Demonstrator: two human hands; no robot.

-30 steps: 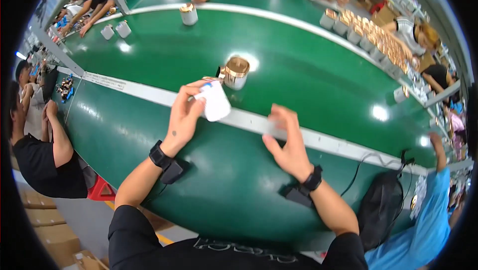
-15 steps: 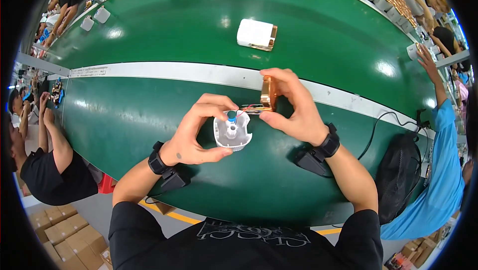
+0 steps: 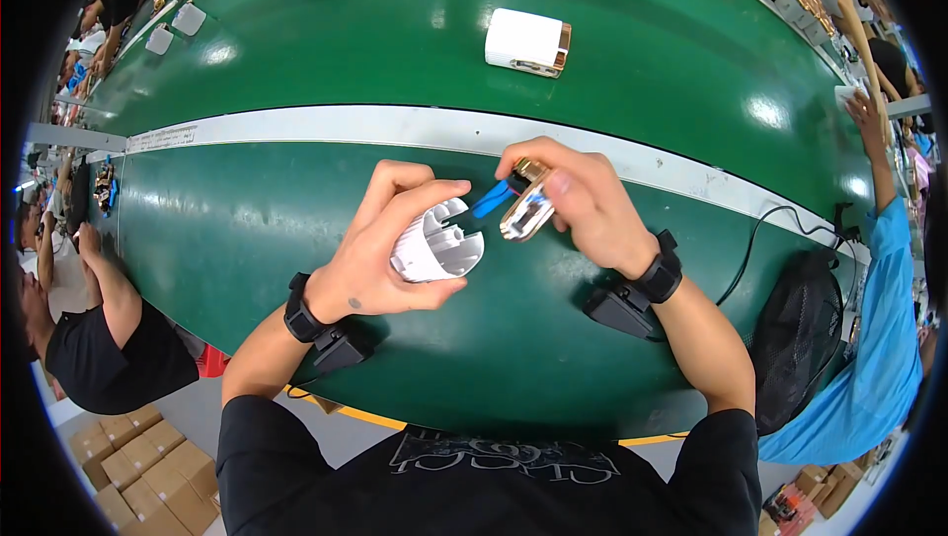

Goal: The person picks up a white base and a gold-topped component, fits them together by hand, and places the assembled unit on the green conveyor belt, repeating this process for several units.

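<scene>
Big stuff first: a green belt (image 3: 346, 52) fills the top of the frame, a green table (image 3: 247, 230) spans the middle, and a white rail (image 3: 395, 126) runs between them. Black mesh bag (image 3: 798, 338) at lower right. On the belt, top center, there's a white box with gold trim (image 3: 523, 40) lying on its side, looks closed up to me.

Now the hands, mid-frame. Left hand (image 3: 370, 245) has fingers and thumb wrapped around a white shell (image 3: 420, 254), open end showing. Right hand (image 3: 597, 205) pinches a shiny gold cap (image 3: 530, 205) between thumb and fingers, just right of the shell. Smallest bit is a blue piece (image 3: 491, 200) sticking out from the cap toward the shell's opening.

Progress-wise I'd call it midway: the shell's open and the 2 main parts are apart, but they're not joined and neither is set down. Could be wires at the cap, but it's too small to tell.
</scene>
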